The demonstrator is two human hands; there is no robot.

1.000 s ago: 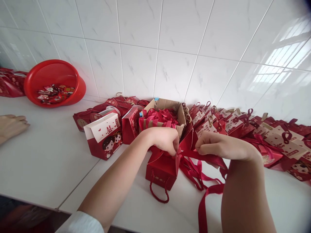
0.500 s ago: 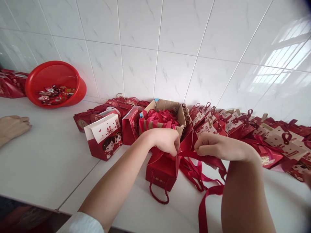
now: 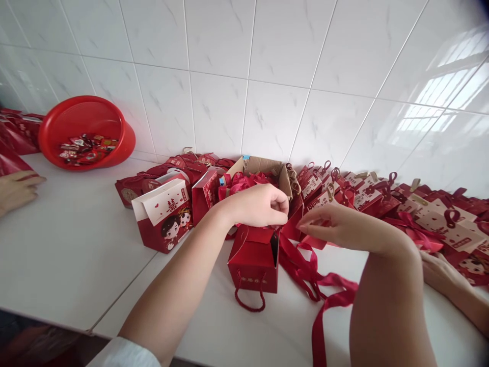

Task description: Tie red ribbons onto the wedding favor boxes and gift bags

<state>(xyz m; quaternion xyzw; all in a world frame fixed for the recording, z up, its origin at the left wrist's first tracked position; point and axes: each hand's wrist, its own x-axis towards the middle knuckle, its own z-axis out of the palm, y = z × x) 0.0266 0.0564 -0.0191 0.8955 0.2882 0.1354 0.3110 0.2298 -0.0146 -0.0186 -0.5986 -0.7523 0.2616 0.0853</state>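
Note:
Over the far end of a red gift box [image 3: 254, 260] with a rope handle is my left hand [image 3: 269, 206], its fingers curled together; what they hold, if anything, is hidden. My right hand [image 3: 319, 224] is just to the right, thumb and fingers apart, with nothing visible between them. Loose red ribbon [image 3: 305, 270] lies on the white table right of the box and runs down toward the front edge. Behind my left hand stands a cardboard carton [image 3: 267, 164] with red ribbons [image 3: 244, 181] in it.
Left of the carton are a red-and-white box [image 3: 166, 216] and more red boxes. A red basin [image 3: 87, 114] of wrapped sweets lies tilted further left. Many gift boxes [image 3: 439, 216] line the right. Other people's hands reach in at left [image 3: 19, 191] and right [image 3: 443, 272].
My left hand has lifted slightly; my right hand has let go of the ribbon and opened. The ribbon has dropped. Another person's hand now reaches in at right, and the left one touches a red box.

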